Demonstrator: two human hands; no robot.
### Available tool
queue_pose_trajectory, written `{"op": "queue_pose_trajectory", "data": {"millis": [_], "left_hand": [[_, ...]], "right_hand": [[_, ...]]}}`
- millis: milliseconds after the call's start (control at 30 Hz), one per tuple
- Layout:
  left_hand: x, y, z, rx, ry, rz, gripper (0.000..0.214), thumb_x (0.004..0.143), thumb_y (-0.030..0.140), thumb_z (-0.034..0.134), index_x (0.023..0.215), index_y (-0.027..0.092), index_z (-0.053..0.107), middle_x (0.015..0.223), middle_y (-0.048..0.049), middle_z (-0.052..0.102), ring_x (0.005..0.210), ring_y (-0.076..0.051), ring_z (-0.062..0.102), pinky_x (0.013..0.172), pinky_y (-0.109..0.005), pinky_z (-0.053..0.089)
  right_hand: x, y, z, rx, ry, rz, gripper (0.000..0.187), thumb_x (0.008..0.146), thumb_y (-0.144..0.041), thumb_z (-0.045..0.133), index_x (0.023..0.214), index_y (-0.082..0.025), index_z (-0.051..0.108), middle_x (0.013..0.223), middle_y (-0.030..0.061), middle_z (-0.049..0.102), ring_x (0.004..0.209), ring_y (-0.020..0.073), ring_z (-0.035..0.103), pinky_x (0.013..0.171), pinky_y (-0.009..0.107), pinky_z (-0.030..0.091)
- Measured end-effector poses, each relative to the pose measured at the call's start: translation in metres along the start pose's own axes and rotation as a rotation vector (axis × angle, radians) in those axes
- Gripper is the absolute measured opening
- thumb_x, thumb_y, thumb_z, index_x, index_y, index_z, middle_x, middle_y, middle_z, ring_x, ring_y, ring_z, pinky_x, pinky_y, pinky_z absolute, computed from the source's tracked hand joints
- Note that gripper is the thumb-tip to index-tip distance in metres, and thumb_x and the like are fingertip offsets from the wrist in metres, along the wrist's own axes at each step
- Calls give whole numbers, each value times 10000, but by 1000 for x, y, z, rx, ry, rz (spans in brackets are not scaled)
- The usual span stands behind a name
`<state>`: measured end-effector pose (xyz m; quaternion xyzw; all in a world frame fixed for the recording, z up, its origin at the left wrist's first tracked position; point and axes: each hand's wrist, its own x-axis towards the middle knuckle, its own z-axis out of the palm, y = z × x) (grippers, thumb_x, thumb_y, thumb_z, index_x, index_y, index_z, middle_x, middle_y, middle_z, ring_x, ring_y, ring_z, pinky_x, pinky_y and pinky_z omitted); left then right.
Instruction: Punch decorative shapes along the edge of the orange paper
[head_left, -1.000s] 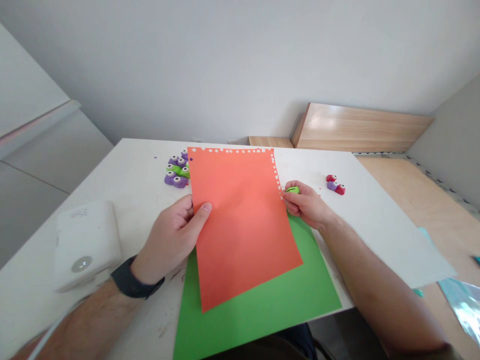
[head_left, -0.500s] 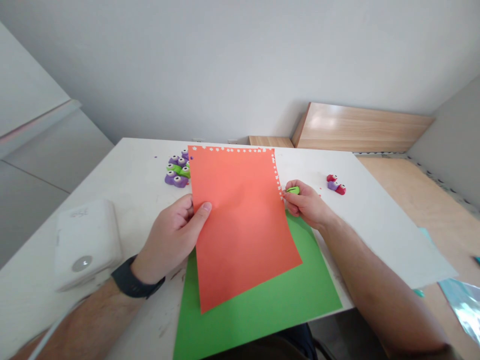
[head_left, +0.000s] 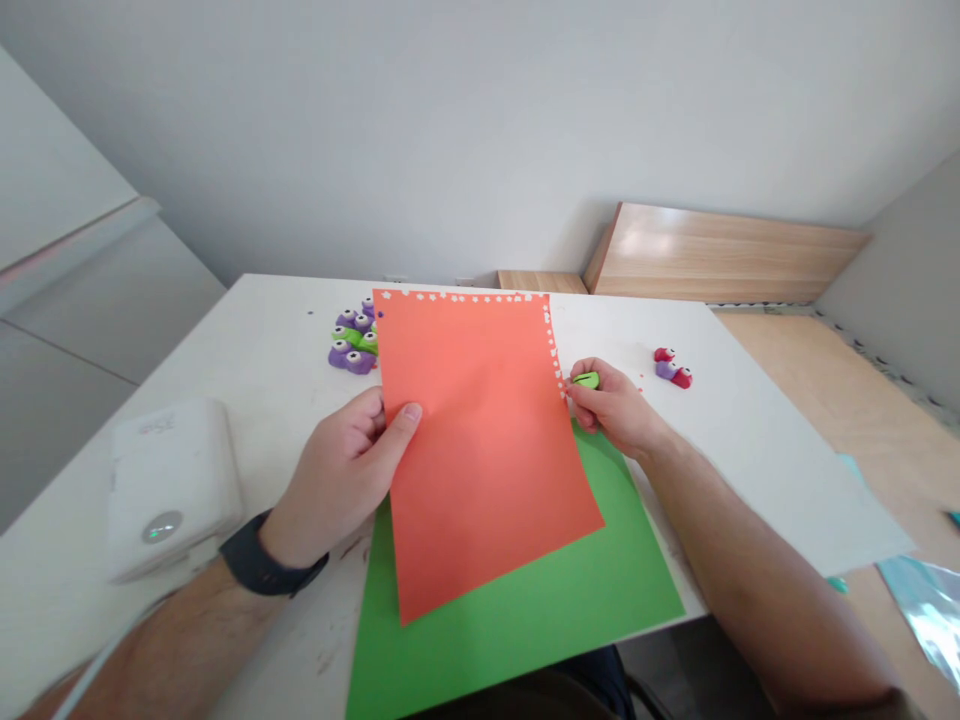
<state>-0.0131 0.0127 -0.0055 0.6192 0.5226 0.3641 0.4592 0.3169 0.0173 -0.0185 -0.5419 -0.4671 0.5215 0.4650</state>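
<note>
The left hand [head_left: 337, 480] is pinching a smooth sheet of orange paper [head_left: 487, 450] above green card [head_left: 517, 630], while the right hand's [head_left: 611, 408] fingers [head_left: 589, 405] are closing around a half-hidden green plastic craft punch [head_left: 586, 380] at the sheet's star-notched right edge.

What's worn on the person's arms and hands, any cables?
The left hand has a dark wristband at its wrist, and a thin white cable runs along the left forearm. The right hand and right forearm show nothing worn; no gloves.

White box [head_left: 174, 490] by left hand [head_left: 337, 480]
</note>
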Motion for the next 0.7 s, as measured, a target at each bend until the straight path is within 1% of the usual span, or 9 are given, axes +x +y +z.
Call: {"op": "queue_pose_trajectory", "data": {"millis": [167,333,433,500,567,700], "left_hand": [[0,1,0,-15,-5,5,400,1023,530,644,1323,270,696,1193,-28,801,928,-237,762,729,-312,608],[0,1,1,-11,-1,0,394,1021,530,644,1309,265,691,1183,-33,798,918,-235,754,705,-305,600],[0,1,1,-9,2,4,379,1019,531,645,1267,248,700,1196,-37,797,859,-215,739,705,-297,594],[0,1,1,-14,-2,1,389,1025,521,639,1287,239,696,1217,-40,796,850,-208,734,706,-290,589],[-1,2,0,-15,-10,-6,402,1036,503,629,1333,236,679,1237,-41,794,889,-211,739,722,-284,587],[-6,3,0,-22,-16,-22,398,1048,494,619,1348,237,667,1233,-40,796,896,-205,733,730,-284,584]], "right_hand": [[1,1,-3,21,-3,0,296,824,-333,795,968,-254,549,517,-82,549,435,115,446,434,222,320],[0,-4,-3,120,-39,31,348,786,-336,849,953,-250,557,541,-84,545,427,100,424,429,227,280],[0,-5,-4,159,-51,33,381,762,-329,877,947,-249,553,602,-75,580,440,93,432,426,227,274],[0,-3,-4,167,-64,31,399,755,-336,890,952,-250,554,617,-75,585,446,92,441,425,226,275],[1,-1,-5,170,-72,32,412,751,-340,899,958,-249,554,631,-74,594,451,89,448,425,224,279],[2,2,-7,151,-60,33,389,780,-331,885,974,-249,558,587,-87,562,452,94,457,426,222,291]]}}
